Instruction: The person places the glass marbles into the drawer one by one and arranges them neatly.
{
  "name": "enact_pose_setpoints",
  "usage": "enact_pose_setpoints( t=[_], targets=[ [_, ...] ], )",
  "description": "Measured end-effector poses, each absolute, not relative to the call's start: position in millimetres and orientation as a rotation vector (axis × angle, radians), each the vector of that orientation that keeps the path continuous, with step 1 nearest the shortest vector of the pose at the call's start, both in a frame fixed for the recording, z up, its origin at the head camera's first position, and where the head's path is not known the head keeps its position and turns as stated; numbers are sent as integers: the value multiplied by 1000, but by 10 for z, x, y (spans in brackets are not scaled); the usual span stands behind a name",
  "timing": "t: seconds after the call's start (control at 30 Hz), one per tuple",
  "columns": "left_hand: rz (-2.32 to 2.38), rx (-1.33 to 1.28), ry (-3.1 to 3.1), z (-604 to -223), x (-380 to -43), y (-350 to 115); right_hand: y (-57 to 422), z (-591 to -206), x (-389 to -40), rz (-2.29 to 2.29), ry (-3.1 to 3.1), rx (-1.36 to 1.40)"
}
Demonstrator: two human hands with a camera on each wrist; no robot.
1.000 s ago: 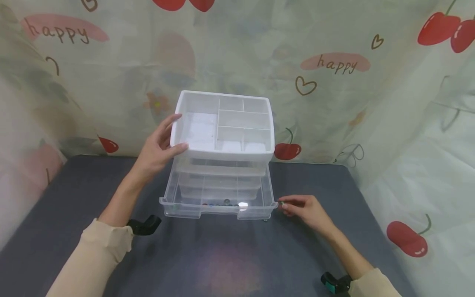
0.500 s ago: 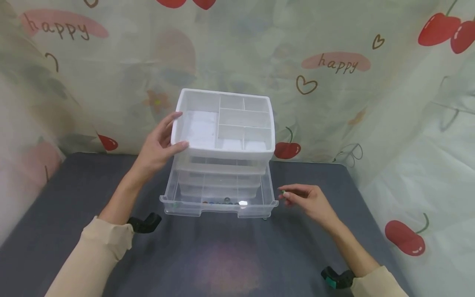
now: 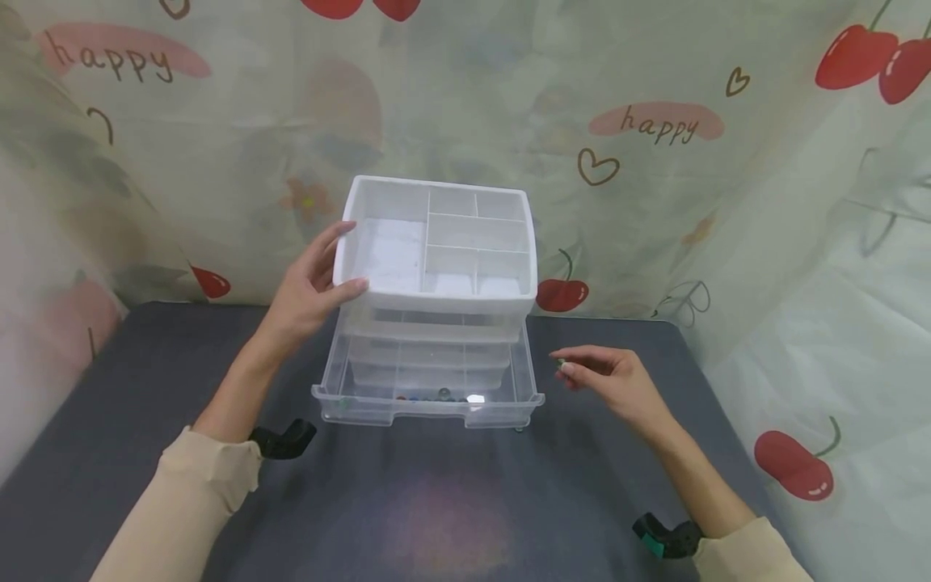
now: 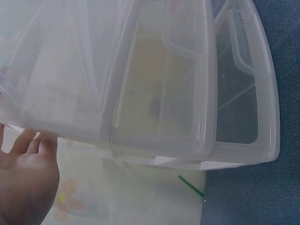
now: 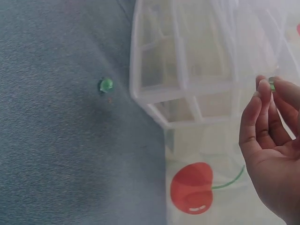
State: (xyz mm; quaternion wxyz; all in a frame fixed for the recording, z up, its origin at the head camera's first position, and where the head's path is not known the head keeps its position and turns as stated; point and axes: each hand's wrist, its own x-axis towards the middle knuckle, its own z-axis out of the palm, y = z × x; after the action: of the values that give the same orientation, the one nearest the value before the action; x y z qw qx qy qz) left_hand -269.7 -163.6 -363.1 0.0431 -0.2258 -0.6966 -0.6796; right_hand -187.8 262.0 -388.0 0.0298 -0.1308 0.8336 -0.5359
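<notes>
My left hand [image 3: 301,291] grips the left edge of a white compartment tray [image 3: 389,255], thumb on its front rim. The tray tops a translucent plastic drawer box [image 4: 159,93], which fills much of the left wrist view. At its base a clear drawer [image 3: 429,412] juts forward, holding several small marbles [image 3: 444,394]. To the right of the box, raised above the table, my right hand [image 3: 618,384] pinches a small green marble [image 5: 272,83] between thumb and fingertips, mostly hidden by them. Another green marble [image 5: 106,85] lies on the table by the drawer's front right corner.
The dark grey table [image 3: 451,501] carries the box near its back edge. A printed curtain [image 3: 465,97] hangs close behind and along both sides. Black straps with small devices [image 3: 284,439] sit on both wrists.
My right hand has risen and moved slightly right, away from the drawer's corner, with the green marble still pinched. My left hand and the box have stayed in place.
</notes>
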Motion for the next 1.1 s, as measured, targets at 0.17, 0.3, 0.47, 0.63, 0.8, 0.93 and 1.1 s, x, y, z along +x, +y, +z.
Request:
enact_pose_setpoints(
  t=[0.17, 0.3, 0.47, 0.63, 0.8, 0.93, 1.1],
  targets=[
    [-2085, -688, -2128, -3633, -2689, -1640, 2594, -3791, -1882, -1676, 2562, -444],
    [-2078, -676, -2138, -3636, -2684, -1644, 2566, -3731, -1888, -1710, 2531, -485],
    [-2075, -673, -2138, -3637, -2679, -1650, 2533, -3676, -1895, -1718, 2515, -518],
    [-2090, -678, -2128, -3634, -2683, -1650, 2491, -3601, -1886, -1707, 2512, -525],
    [-2094, -680, -2129, -3629, -2687, -1647, 2447, -3537, -1889, -1690, 2522, -545],
    [-2090, -675, -2141, -3624, -2686, -1645, 2409, -3491, -1896, -1684, 2517, -562],
    [-2093, -678, -2139, -3627, -2687, -1642, 2345, -3425, -1907, -1685, 2498, -591]
  ],
)
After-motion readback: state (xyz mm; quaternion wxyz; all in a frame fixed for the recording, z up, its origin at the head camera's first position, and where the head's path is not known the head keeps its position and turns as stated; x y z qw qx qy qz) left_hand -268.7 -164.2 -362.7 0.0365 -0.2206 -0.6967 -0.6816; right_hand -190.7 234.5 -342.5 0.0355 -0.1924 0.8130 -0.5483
